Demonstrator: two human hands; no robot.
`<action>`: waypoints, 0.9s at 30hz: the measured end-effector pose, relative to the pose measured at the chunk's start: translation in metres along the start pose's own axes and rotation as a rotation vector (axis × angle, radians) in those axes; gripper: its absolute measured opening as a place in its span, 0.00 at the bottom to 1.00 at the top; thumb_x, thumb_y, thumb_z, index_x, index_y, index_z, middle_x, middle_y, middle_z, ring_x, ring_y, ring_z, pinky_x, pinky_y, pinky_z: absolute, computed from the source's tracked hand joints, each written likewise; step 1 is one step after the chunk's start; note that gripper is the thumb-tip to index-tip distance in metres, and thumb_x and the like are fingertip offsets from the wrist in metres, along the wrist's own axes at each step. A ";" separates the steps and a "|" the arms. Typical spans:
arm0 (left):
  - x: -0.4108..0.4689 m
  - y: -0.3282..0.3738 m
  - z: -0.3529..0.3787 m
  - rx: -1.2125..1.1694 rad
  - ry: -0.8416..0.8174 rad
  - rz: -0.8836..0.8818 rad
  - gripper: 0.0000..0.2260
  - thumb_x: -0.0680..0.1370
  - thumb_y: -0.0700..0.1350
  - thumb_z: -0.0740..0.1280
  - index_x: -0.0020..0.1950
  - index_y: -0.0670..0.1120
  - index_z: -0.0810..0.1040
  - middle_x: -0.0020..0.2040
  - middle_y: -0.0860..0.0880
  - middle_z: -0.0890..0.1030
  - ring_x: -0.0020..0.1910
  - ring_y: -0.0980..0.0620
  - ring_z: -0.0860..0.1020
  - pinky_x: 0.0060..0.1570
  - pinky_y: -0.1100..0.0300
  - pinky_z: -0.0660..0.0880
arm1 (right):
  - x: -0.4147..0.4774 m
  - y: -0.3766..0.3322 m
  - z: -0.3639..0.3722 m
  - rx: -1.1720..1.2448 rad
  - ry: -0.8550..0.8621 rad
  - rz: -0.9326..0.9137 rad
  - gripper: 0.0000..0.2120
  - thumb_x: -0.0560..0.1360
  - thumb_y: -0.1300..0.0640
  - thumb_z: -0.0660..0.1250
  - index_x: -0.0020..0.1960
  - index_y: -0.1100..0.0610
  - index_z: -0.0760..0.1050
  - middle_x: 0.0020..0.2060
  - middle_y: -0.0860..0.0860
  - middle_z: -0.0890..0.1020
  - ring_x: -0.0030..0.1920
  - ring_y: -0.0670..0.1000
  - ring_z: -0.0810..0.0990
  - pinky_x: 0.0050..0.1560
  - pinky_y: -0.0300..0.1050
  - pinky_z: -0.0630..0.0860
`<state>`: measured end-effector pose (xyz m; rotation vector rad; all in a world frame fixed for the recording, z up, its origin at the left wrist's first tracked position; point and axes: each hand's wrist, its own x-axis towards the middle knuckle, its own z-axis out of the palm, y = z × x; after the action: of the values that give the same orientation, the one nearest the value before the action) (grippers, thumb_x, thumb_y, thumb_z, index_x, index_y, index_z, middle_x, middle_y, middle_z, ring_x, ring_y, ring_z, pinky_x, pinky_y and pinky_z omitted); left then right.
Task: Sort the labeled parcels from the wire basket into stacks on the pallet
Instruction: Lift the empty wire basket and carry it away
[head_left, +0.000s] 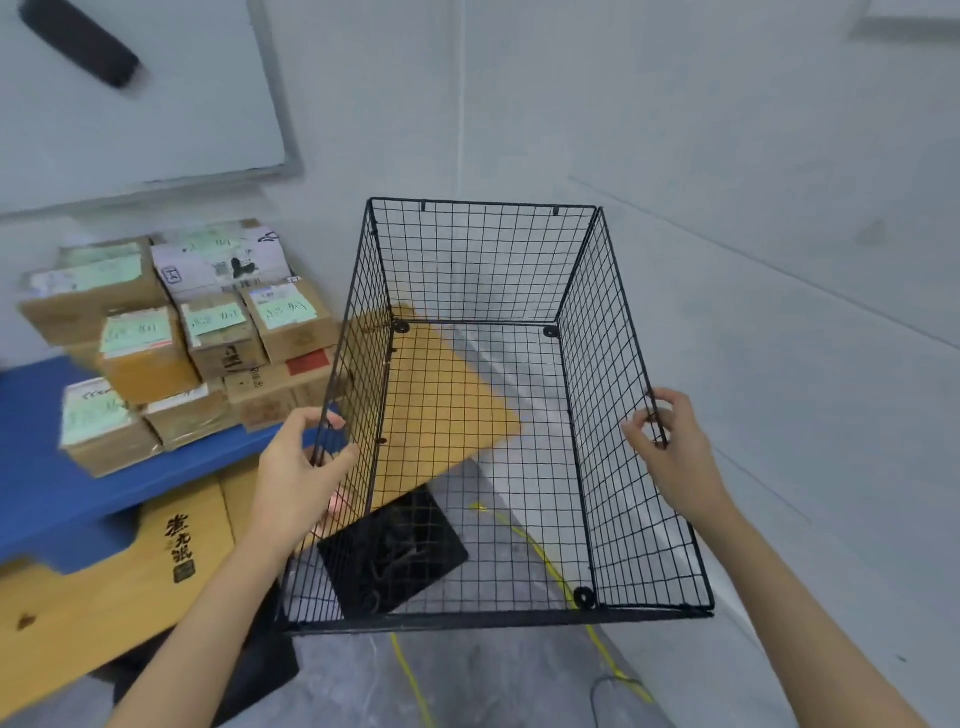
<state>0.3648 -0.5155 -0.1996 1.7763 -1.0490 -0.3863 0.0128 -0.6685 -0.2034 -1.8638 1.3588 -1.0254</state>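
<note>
Wire basket (483, 260) centre frame, open top, nothing inside; floor shows through the mesh. Looks light and thin-wired, likely flexes at the clipped corners, so best taken on both side rims at once. That's the hold now: left hand (298, 467) curls round the left wall's top wire, right hand (672, 447) pinches the right wall's top wire, hands well apart. Cannot tell if it sits on the floor or is lifted.

Parcels (208, 332), taped cardboard boxes with green labels, are stacked left of the basket on the blue pallet (31, 467). Probably rigid, light to moderate, tape maybe slick. Sorting looks done.

Around: printed cardboard sheet (104, 597) beside the pallet, black flat pad (395, 551) seen through the mesh, yellow cable (410, 675) on the floor.
</note>
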 end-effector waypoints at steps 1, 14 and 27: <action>0.000 -0.001 -0.002 -0.007 -0.009 0.013 0.11 0.76 0.40 0.72 0.54 0.50 0.74 0.42 0.51 0.77 0.30 0.51 0.69 0.31 0.58 0.70 | -0.007 -0.004 -0.001 0.000 0.018 0.006 0.22 0.79 0.58 0.68 0.69 0.57 0.64 0.45 0.51 0.79 0.33 0.45 0.72 0.41 0.44 0.74; 0.027 -0.012 -0.051 -0.043 -0.228 0.208 0.11 0.76 0.40 0.72 0.55 0.48 0.75 0.52 0.52 0.78 0.37 0.51 0.73 0.34 0.75 0.69 | -0.115 -0.064 0.024 -0.073 0.302 0.096 0.22 0.79 0.57 0.68 0.69 0.58 0.64 0.43 0.48 0.77 0.35 0.48 0.73 0.39 0.35 0.72; -0.004 -0.006 -0.033 -0.165 -0.591 0.368 0.13 0.76 0.41 0.71 0.56 0.54 0.74 0.40 0.57 0.74 0.22 0.58 0.66 0.23 0.65 0.64 | -0.270 -0.104 0.013 -0.164 0.630 0.282 0.20 0.79 0.56 0.67 0.68 0.54 0.64 0.46 0.50 0.80 0.48 0.49 0.80 0.47 0.41 0.78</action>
<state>0.3878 -0.4921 -0.1901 1.3055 -1.6706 -0.7666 0.0271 -0.3801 -0.1872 -1.4404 2.0498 -1.4486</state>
